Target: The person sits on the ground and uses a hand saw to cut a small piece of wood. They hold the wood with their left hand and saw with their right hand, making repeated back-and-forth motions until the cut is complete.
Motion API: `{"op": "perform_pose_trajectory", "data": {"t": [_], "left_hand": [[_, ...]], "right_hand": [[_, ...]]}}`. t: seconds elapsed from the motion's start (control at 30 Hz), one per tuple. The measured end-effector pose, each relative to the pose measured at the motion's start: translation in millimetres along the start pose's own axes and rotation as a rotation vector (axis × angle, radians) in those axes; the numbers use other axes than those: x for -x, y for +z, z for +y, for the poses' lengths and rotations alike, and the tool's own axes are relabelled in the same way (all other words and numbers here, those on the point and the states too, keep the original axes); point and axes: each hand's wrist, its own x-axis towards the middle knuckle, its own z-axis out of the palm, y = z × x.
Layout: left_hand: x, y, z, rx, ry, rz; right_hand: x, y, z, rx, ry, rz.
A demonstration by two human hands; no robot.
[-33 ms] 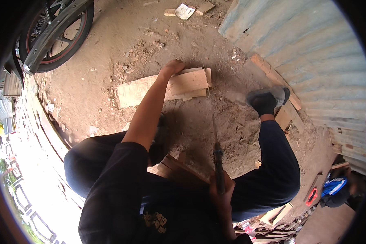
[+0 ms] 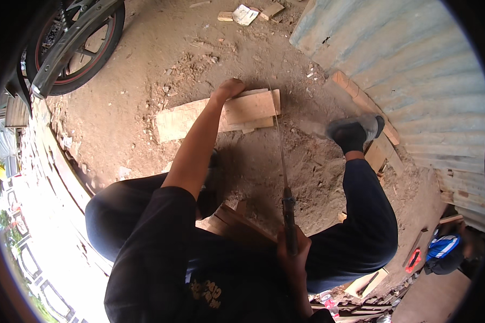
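Note:
My right hand (image 2: 295, 248) is wrapped around the dark handle of a handsaw (image 2: 284, 172). Its thin blade, seen nearly edge-on, runs away from me and crosses the right end of a pale wooden board (image 2: 251, 107). That board lies over another, longer wooden piece (image 2: 175, 121) extending to the left. At the far edge of the board, my left hand (image 2: 230, 89) holds on with curled fingers, some of them hidden behind the hand. Both pieces are low over the dirt ground, and what supports them is mostly hidden.
My shod foot (image 2: 355, 132) stands to the right, by a wood strip (image 2: 364, 105) along a corrugated metal sheet (image 2: 399, 70). A motorbike wheel (image 2: 105, 48) is at the far left. Wood offcuts (image 2: 272, 11) lie at the back. More wood (image 2: 237, 218) is below my left forearm.

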Motion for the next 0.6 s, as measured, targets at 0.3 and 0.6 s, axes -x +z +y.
{"op": "perform_pose_trajectory", "data": {"t": [0.3, 0.6], "left_hand": [[-21.7, -10.8, 7.9, 0.032, -0.307, -0.114], [-6.1, -16.0, 45.9, 0.046, -0.432, -0.063]], "right_hand": [[-4.5, 1.6, 14.5, 0.015, -0.045, 0.03], [-3.5, 0.7, 16.8, 0.025, -0.035, 0.039]]}}
